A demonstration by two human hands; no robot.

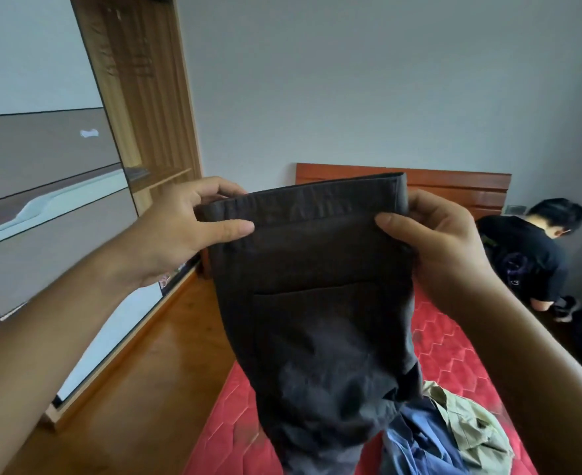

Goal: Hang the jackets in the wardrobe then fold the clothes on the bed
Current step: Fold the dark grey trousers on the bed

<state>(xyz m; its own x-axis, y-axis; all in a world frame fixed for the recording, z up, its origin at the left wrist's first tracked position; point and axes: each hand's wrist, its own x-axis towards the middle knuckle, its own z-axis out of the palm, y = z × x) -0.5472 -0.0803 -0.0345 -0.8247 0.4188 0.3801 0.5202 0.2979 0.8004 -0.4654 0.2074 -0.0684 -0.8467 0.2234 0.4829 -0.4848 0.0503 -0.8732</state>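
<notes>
Both hands are holding dark trousers point(317, 303) up at mid-frame, above the red mattress point(454, 344). The left hand point(179, 231) is pinching one end of the waistband point(317, 200), and the right hand point(433, 241) is gripping the other. The legs are hanging crumpled toward the blue garment point(416, 440) and olive shirt point(471, 426) at lower right. Folding well is probably calling for a taut, level waistband and legs shaken straight before the trousers are laid on bare mattress.

No writing could be read

A purple print point(516, 264) on the other person's black T-shirt point(531, 240) was too blurred to read — shapes only, no letters made out — and the dark trousers point(317, 286) bore no visible label, brand or number.
</notes>
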